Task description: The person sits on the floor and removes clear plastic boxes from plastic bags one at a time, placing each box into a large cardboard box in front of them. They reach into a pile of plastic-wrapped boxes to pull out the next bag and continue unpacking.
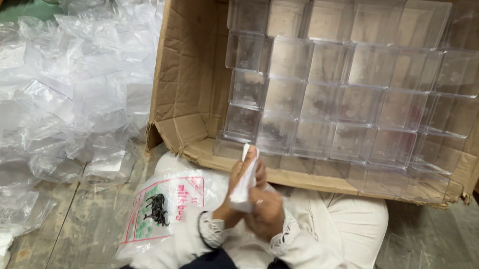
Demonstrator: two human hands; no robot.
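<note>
Hands closed together: left hand (236, 196) and right hand (266, 212) grip a white packet (245, 181) before the box (184, 85).

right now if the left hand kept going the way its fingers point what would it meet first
Probably the front flap of the cardboard box: the left hand, holding a white folded piece, points up toward it. The clear plastic boxes lie beyond. Depth is unclear.
</note>
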